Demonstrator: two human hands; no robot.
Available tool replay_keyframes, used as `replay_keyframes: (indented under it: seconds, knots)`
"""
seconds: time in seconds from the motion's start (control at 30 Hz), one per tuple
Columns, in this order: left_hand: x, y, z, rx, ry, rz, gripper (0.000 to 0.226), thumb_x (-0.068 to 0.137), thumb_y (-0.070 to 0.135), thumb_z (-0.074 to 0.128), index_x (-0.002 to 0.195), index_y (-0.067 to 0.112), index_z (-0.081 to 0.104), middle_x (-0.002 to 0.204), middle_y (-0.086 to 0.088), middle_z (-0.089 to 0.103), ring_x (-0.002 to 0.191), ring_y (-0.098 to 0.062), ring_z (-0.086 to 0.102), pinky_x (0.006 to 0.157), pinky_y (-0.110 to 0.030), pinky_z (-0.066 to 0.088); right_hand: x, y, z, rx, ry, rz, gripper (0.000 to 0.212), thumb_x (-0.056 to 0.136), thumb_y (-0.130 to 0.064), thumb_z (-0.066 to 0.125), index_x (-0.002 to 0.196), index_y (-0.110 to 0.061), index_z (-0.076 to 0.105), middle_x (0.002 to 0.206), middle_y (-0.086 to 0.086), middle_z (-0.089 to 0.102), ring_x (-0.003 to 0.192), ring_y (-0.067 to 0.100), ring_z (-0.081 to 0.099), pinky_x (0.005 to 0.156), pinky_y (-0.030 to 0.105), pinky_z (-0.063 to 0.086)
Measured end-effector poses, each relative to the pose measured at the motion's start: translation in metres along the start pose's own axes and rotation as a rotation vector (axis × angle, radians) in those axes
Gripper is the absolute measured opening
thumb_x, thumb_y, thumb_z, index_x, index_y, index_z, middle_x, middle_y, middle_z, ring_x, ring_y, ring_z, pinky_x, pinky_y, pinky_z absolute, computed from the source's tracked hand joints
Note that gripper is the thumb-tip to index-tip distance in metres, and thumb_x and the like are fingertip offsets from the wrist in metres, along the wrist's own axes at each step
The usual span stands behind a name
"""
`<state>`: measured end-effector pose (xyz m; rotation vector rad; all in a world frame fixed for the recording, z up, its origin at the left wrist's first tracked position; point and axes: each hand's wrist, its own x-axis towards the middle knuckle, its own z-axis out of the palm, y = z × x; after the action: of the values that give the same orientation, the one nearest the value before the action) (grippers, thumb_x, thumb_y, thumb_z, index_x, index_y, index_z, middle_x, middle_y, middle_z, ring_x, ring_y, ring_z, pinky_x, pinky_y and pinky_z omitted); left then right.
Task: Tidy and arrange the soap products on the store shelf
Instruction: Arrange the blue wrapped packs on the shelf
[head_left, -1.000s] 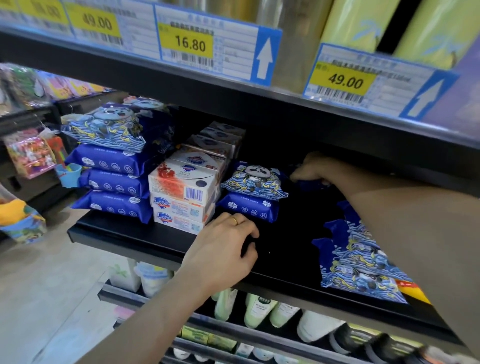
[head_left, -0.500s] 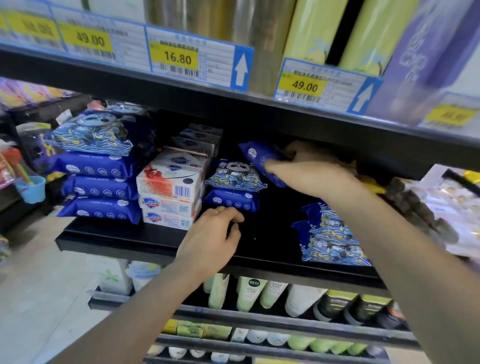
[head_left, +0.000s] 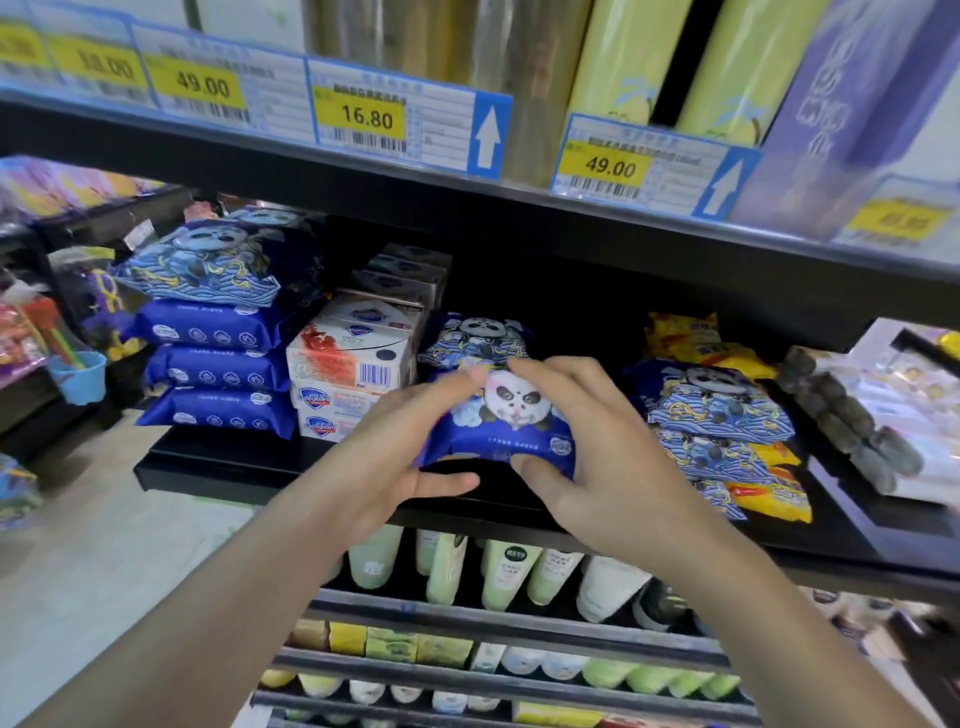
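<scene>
A: Both hands were on one blue panda soap pack (head_left: 506, 421). The left hand (head_left: 395, 457) pinched its left end, thumb under, fingers over the top. The right hand (head_left: 587, 452) clamped the right end, thumb on the front edge, fingers spread across the panda print.

B: Where was the pack relative to the stock?

A: At the front of the black shelf (head_left: 218, 467), just in front of a lone panda pack (head_left: 475, 340) and right of the boxed soap bars (head_left: 353, 364). I couldn't tell whether it was touching the deck or held just off it.

B: Why two hands?

A: My guess: the wrapper looked soft and glossy, so gripping both ends kept it flat and square for facing. It sat print-up, like the top of the stack of blue packs (head_left: 213, 332) at far left.

B: What about the rest of the deck?

A: A loose heap of panda packs (head_left: 711, 410) lay to the right, tilted and overlapping, with yellow packets (head_left: 769, 493) mixed in. That heap probably needs sorting.

B: And the room?

A: It was a store aisle. Price tags (head_left: 363, 117) ran along the shelf lip above, tubes and bottles (head_left: 452, 566) filled the lower shelves, and a pale floor (head_left: 104, 561) lay to the left.
</scene>
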<state>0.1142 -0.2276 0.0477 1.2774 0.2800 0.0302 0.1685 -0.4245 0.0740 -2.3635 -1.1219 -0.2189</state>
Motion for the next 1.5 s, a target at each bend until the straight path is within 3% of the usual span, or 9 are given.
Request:
replay_keyframes:
  seconds: [0.1, 0.2, 0.53, 0.6, 0.7, 0.8, 0.93, 1.33, 1.5]
  knots:
    - [0.000, -0.012, -0.002, 0.078, 0.000, 0.037, 0.027, 0.078, 0.043, 0.087, 0.101, 0.030, 0.079, 0.105, 0.001, 0.081, 0.093, -0.013, 0.079, 0.066, -0.027, 0.062, -0.008, 0.003, 0.008, 0.024, -0.007, -0.050, 0.078, 0.090, -0.022, 0.074, 0.156, -0.038, 0.036, 0.148, -0.020, 0.032, 0.135, 0.007, 0.040, 0.108, 0.035, 0.046]
    - [-0.002, -0.022, -0.005, 0.065, -0.001, 0.049, 0.035, 0.082, 0.037, 0.086, 0.113, 0.026, 0.075, 0.108, -0.001, 0.081, 0.097, -0.016, 0.078, 0.069, -0.025, 0.062, -0.017, 0.009, 0.013, 0.102, 0.024, 0.004, 0.086, 0.086, -0.026, 0.079, 0.155, -0.046, 0.031, 0.153, -0.025, 0.023, 0.137, -0.001, 0.038, 0.104, 0.034, 0.050]
    - [-0.011, -0.033, -0.008, 0.046, 0.026, 0.199, 0.051, 0.074, 0.032, 0.088, 0.117, 0.018, 0.065, 0.108, -0.004, 0.080, 0.098, -0.022, 0.078, 0.072, -0.028, 0.063, -0.043, -0.004, 0.014, 0.406, 0.174, 0.439, 0.079, 0.079, -0.086, 0.049, 0.150, -0.058, 0.028, 0.134, -0.031, 0.045, 0.078, 0.007, 0.072, 0.074, 0.033, 0.058]
    - [-0.010, -0.035, -0.007, 0.042, 0.006, 0.227, 0.052, 0.077, 0.025, 0.091, 0.120, 0.016, 0.063, 0.112, -0.006, 0.080, 0.102, -0.023, 0.078, 0.076, -0.027, 0.063, -0.038, -0.010, 0.006, 0.826, 0.087, 0.657, 0.075, 0.071, -0.082, 0.058, 0.139, -0.052, 0.050, 0.123, -0.028, 0.061, 0.073, 0.019, 0.076, 0.070, 0.047, 0.063]
    - [-0.010, -0.037, -0.005, 0.060, -0.083, 0.299, 0.052, 0.081, 0.017, 0.085, 0.128, 0.016, 0.063, 0.123, -0.008, 0.076, 0.114, -0.025, 0.073, 0.089, -0.025, 0.059, -0.019, -0.018, -0.003, 1.164, -0.107, 0.775, 0.062, 0.075, -0.070, 0.063, 0.125, -0.035, 0.069, 0.124, -0.006, 0.074, 0.080, 0.031, 0.074, 0.065, 0.037, 0.058]
    - [-0.011, -0.037, -0.002, 0.102, -0.148, 0.374, 0.051, 0.080, 0.015, 0.088, 0.125, 0.029, 0.068, 0.126, -0.007, 0.074, 0.119, -0.022, 0.070, 0.097, -0.022, 0.054, -0.015, -0.009, -0.007, 1.165, -0.173, 0.723, 0.053, 0.101, -0.050, 0.053, 0.143, -0.017, 0.059, 0.142, 0.013, 0.063, 0.087, 0.020, 0.062, 0.069, 0.023, 0.047]
    - [-0.012, -0.037, -0.001, 0.102, -0.153, 0.392, 0.055, 0.073, 0.021, 0.090, 0.122, 0.036, 0.069, 0.126, -0.006, 0.074, 0.120, -0.022, 0.069, 0.100, -0.023, 0.054, -0.019, -0.003, -0.003, 1.266, -0.134, 0.780, 0.063, 0.075, -0.061, 0.077, 0.126, -0.024, 0.070, 0.110, 0.008, 0.078, 0.075, 0.027, 0.071, 0.059, 0.034, 0.058]
    - [-0.008, -0.045, -0.006, 0.184, 0.028, 0.307, 0.067, 0.097, -0.013, 0.058, 0.131, 0.045, 0.066, 0.133, 0.004, 0.071, 0.128, -0.011, 0.062, 0.101, -0.027, 0.050, -0.017, 0.012, 0.003, 1.347, 0.052, 0.627, 0.041, 0.062, -0.033, 0.087, 0.101, -0.022, 0.080, 0.109, 0.012, 0.078, 0.088, 0.029, 0.077, 0.074, 0.030, 0.063]
    - [-0.007, -0.034, 0.002, -0.094, 0.206, 0.006, 0.021, 0.107, 0.030, 0.054, 0.119, 0.026, 0.071, 0.111, -0.006, 0.080, 0.097, -0.026, 0.079, 0.068, -0.037, 0.065, -0.023, 0.014, 0.003, 1.248, 0.099, 0.516, 0.044, 0.065, -0.028, 0.087, 0.108, -0.026, 0.077, 0.112, 0.002, 0.076, 0.105, 0.024, 0.075, 0.082, 0.037, 0.064]
